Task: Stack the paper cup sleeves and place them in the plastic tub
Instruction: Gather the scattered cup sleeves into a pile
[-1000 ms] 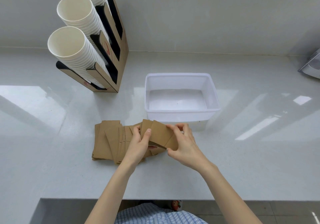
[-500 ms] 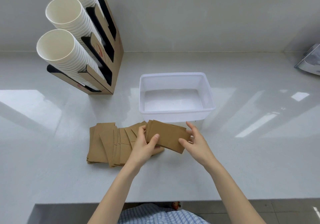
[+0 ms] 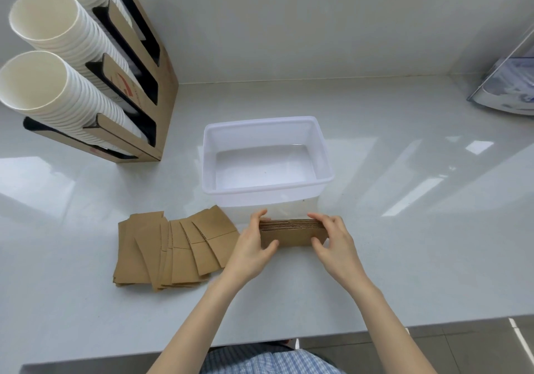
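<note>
A squared-up stack of brown paper cup sleeves (image 3: 291, 233) stands on its long edge on the white counter, just in front of the plastic tub (image 3: 261, 190). My left hand (image 3: 251, 248) grips its left end and my right hand (image 3: 335, 243) grips its right end. The translucent white tub is empty. To the left, several more brown sleeves (image 3: 170, 248) lie fanned out flat on the counter.
A cardboard cup dispenser (image 3: 138, 84) with stacks of white paper cups (image 3: 43, 90) stands at the back left. A clear plastic container (image 3: 508, 87) sits at the far right edge. The counter's front edge (image 3: 289, 336) runs below my forearms.
The held sleeves have gone from a loose tilted bundle to an even stack standing on edge, shifted right in front of the tub. Both hands now clamp its ends.
</note>
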